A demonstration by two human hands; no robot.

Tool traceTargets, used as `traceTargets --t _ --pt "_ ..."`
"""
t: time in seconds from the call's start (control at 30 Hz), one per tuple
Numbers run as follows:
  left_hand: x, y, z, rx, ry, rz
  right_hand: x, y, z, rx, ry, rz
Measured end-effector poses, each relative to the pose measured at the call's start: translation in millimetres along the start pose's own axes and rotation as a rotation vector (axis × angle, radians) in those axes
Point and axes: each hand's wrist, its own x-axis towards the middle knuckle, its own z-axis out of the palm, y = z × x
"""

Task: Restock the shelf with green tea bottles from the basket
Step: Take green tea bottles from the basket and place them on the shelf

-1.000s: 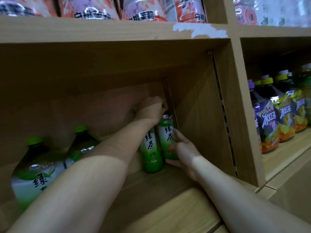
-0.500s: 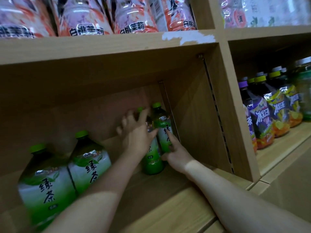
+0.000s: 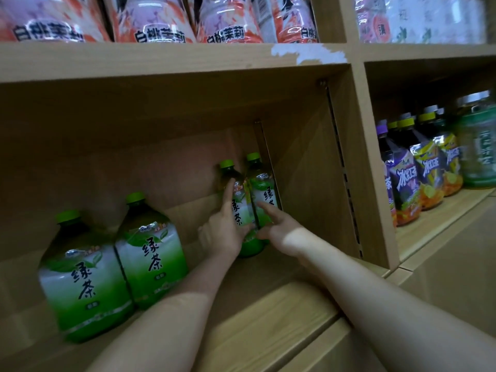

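Two green tea bottles stand upright and touching in the back right corner of the shelf [image 3: 268, 304]. The inner bottle [image 3: 239, 210] is on the left. The corner bottle [image 3: 264, 187] is just beside the right wall.

The left hand [image 3: 224, 234] reaches to the inner bottle. Its index finger lies straight up along the bottle's left side and its thumb rests low on the label. The fingers are apart, touching but not clamped.

The right hand [image 3: 280, 229] reaches to the corner bottle with its index finger straight and the tip on the label. How its other fingers lie I cannot tell. The two hands nearly meet in front of the pair.

Two more green tea bottles, the edge bottle [image 3: 83, 280] and its neighbour [image 3: 151, 253], stand side by side and touching near the shelf's front left edge, well apart from the hands.

Peach bottles [image 3: 150, 20] line the board above. Iced tea bottles [image 3: 408, 183] fill the compartment to the right.
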Motion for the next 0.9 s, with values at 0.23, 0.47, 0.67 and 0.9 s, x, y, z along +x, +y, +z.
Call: traceTargets --t 0.23,0.47,0.67,0.9 --pt "-4.9 2.2 6.3 -0.286 -0.061 0.041 -9.7 3.8 7.2 0.008 -0.004 -0.013" --pt "-8.1 13.7 -6.8 -0.062 -0.122 -0.004 -43.8 -9.9 -16.5 -0.156 0.105 -0.155" --pt "-53.2 66.9 -58.3 -0.259 -0.214 0.339 -126.1 -32.5 -84.6 -0.314 0.083 -0.184" --pt "-169.9 178.0 -79.6 -0.567 -0.376 0.700 -258.1 -39.9 -188.8 -0.542 0.044 -0.143"
